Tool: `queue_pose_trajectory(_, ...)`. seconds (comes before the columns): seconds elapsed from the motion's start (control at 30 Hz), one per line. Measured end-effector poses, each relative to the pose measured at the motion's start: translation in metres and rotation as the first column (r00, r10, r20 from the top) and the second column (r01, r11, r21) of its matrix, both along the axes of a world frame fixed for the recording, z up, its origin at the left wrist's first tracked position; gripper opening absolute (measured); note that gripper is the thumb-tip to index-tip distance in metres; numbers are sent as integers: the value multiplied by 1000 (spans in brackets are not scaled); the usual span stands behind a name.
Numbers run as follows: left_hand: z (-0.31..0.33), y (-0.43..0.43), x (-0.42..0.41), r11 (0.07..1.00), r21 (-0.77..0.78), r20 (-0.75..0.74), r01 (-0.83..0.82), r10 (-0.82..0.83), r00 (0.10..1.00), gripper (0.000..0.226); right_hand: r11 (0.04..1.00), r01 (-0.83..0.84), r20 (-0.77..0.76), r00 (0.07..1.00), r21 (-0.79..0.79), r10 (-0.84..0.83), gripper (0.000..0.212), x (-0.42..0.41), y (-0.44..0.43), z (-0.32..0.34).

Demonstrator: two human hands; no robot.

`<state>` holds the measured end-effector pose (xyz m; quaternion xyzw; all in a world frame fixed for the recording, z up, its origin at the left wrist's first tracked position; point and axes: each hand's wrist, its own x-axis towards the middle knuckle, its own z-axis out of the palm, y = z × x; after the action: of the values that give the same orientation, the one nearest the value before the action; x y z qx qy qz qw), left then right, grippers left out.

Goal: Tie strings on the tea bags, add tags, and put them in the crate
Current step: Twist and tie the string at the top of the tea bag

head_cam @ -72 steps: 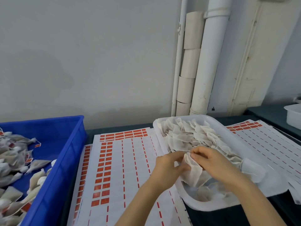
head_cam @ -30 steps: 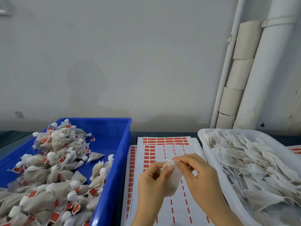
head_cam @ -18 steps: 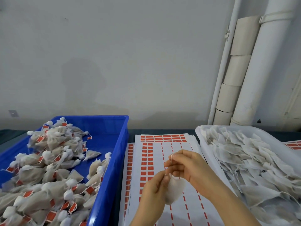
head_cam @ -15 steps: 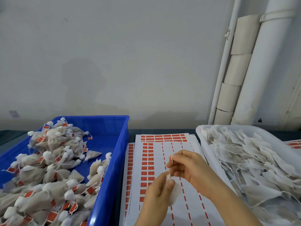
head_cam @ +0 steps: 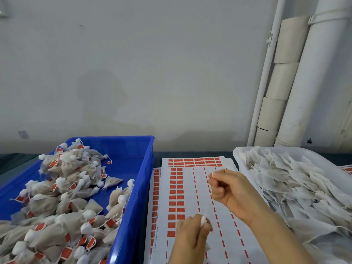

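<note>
Grey-walled workroom: above sheets of red tags (head_cam: 176, 189), the left hand (head_cam: 192, 237) pinches the neck of a white mesh tea bag (head_cam: 203, 222) while the right hand (head_cam: 230, 191) pinches its thin white string (head_cam: 206, 210) taut. Tying, apparently; a tag, then the blue plastic crate (head_cam: 144, 187), should follow.

Two hands are in play, the left hand (head_cam: 192, 235) and the right hand (head_cam: 228, 189), with one tea bag (head_cam: 203, 222) and one string (head_cam: 206, 211) between them. One blue crate (head_cam: 150, 168) holds tagged bags (head_cam: 72, 180), dozens of them, too many to count. One white tray (head_cam: 237, 155) is heaped with untied bags (head_cam: 295, 183), again beyond counting. In the middle lie tag sheets (head_cam: 182, 187), at least three overlapping, plus one more sheet (head_cam: 347, 169) peeking in far right. Up the wall run two white pipes (head_cam: 312, 73) and four stacked cardboard tubes (head_cam: 283, 79).
</note>
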<state>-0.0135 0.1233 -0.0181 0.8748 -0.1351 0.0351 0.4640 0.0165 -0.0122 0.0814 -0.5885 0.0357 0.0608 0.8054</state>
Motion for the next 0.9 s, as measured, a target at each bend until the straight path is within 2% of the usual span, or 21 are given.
queue_pose_trajectory(0.13, 4, 3, -2, 998, -57, -17, -2, 1, 1000, 23, 989, 6, -47, 999, 149, 1, 23, 0, -3, -3)
queue_pose_trajectory(0.2, 8, 5, -3, 993, -120, -61, 3, -10, 998, 23, 987, 5, -32, 999, 158, 0, 22, -1, -3, -4)
queue_pose_trajectory(0.33, 10, 7, -3, 952, -302, -130, 52, -96, 987, 24, 999, 34, 33, 999, -17, -33, 19, -8, -5, -7)
queue_pose_trajectory(0.43, 12, 9, -3, 908, -419, -179, 5, -87, 980, 25, 974, 25, 101, 995, -224, -2, 25, -14, -7, -8)
queue_pose_trajectory(0.5, 16, 13, -1, 875, -480, -214, -59, -52, 975, 16, 900, 58, 158, 987, -433, 13, 25, -18, -6, -10)
queue_pose_trajectory(0.57, 19, 17, 1, 862, -499, -219, -92, -22, 976, 18, 742, 118, 238, 970, -660, 57, 21, -22, -3, -12)
queue_pose_trajectory(0.63, 21, 21, 1, 847, -518, -225, -114, -7, 974, 22, 574, 179, 303, 945, -799, 127, 22, -26, 0, -16)
queue_pose_trajectory(0.77, 26, 24, 1, 844, -522, -202, -126, 21, 979, 36, 403, 258, 369, 902, -878, 226, 16, -28, 4, -21)
queue_pose_trajectory(0.87, 25, 23, 1, 840, -522, -234, -148, 25, 972, 34, 354, 294, 392, 886, -888, 247, 1, -31, 5, -21)
queue_pose_trajectory(0.9, 23, 22, 1, 839, -520, -261, -161, 24, 965, 32, 348, 305, 398, 886, -887, 239, 5, -32, 5, -21)
